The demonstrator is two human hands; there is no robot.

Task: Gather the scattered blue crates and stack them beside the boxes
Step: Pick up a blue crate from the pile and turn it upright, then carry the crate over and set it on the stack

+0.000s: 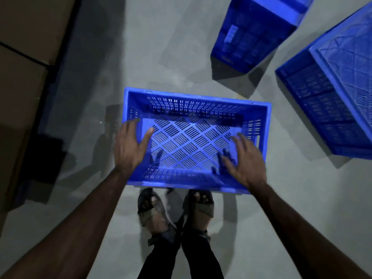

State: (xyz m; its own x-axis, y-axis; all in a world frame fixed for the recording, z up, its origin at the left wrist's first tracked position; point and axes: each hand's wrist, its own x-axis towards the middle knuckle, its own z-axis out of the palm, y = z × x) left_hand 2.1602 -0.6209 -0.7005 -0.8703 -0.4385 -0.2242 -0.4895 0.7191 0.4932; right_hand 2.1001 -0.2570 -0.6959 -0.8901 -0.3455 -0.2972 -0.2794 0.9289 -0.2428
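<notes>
An empty blue perforated crate (193, 101) sits upright on the grey floor just ahead of my feet. My left hand (128, 148) is over its left wall, fingers spread, with the thumb on the inner side and the fingers by the rim. My right hand (244, 160) hovers over the crate's near right corner, fingers apart and slightly blurred. Neither hand is closed on the crate, and both cast shadows on its slotted bottom. A second blue crate (255, 33) stands at the top. A third blue crate (330, 93) lies bottom-up at the right.
Brown cardboard boxes (22, 57) stand along the left side, with a dark edge and shadow beside them. My sandalled feet (175, 208) are right behind the near crate. Bare concrete floor (161, 47) lies between the boxes and the crates.
</notes>
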